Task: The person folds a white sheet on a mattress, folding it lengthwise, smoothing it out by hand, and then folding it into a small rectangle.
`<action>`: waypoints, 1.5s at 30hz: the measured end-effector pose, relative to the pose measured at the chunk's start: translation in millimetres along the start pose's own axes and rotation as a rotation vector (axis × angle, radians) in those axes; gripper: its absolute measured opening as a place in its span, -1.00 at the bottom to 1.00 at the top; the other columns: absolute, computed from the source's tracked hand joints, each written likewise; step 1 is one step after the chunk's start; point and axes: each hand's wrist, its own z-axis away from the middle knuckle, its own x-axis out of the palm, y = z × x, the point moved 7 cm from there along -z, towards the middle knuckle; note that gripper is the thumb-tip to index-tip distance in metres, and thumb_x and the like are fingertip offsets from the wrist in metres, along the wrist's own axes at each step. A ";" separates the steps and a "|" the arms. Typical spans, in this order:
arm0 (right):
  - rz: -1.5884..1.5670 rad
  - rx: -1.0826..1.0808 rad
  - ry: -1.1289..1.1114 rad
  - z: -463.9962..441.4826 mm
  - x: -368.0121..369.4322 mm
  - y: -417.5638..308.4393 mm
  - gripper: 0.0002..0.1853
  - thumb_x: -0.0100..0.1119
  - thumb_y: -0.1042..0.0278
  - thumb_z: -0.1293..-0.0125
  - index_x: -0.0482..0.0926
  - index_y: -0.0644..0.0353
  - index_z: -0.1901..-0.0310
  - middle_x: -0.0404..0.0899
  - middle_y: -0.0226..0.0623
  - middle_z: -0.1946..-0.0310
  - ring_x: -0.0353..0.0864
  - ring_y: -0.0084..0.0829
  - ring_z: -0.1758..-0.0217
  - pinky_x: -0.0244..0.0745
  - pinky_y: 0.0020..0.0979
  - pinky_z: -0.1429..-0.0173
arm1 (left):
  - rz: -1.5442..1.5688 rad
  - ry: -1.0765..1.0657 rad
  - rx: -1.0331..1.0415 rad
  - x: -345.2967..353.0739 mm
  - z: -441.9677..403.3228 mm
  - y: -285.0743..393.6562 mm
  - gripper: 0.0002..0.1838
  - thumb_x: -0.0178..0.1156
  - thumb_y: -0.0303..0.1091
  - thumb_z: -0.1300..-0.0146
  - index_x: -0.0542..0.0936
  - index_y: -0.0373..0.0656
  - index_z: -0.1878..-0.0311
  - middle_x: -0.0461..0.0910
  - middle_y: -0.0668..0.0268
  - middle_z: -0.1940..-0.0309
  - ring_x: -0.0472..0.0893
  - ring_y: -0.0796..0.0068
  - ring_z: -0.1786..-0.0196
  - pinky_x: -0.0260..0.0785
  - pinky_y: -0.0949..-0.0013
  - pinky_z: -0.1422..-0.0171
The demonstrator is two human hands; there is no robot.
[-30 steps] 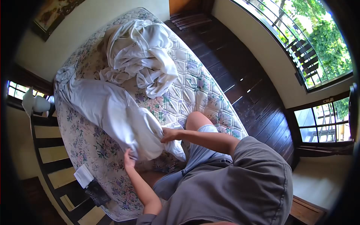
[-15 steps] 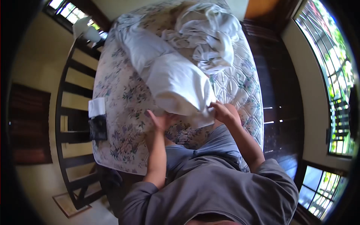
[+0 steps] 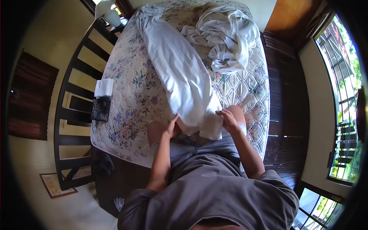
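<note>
A long white fabric cover (image 3: pixel 180 73) stretches from the far left of the bed down to my lap, its near end hanging between my hands. At the left edge of that end, my left hand (image 3: pixel 173 125) has its fingers closed on the fabric, partly hidden by it. My right hand (image 3: pixel 229 119) pinches the right edge near my knee. The near end looks like an open mouth with a folded hem. Farther off lies a crumpled white sheet (image 3: pixel 230 42), apart from both hands.
I sit on a floral quilted mattress (image 3: pixel 130 96). A folded white cloth (image 3: pixel 104 87) and a dark patterned packet (image 3: pixel 101 109) lie at its left edge, beside a dark slatted wooden frame (image 3: pixel 74 90). Dark floorboards (image 3: pixel 287 103) run along the right, below a barred window (image 3: pixel 341 84).
My left hand has gone from spread fingers to closed on the cover's edge. The cover's near end has come closer to my lap, and its bulging middle now lies longer and flatter.
</note>
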 end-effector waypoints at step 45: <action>1.211 -0.075 0.435 -168.3 10.1 103.5 -0.53 0.25 0.19 -0.19 0.54 0.20 -0.12 0.67 0.02 0.05 0.66 0.11 -0.07 0.56 0.06 -0.10 | -1.127 0.561 0.820 201.4 234.7 107.3 -0.78 0.10 -0.40 -0.47 0.44 -0.40 0.25 0.43 0.01 0.57 0.36 0.35 0.51 0.27 0.21 0.36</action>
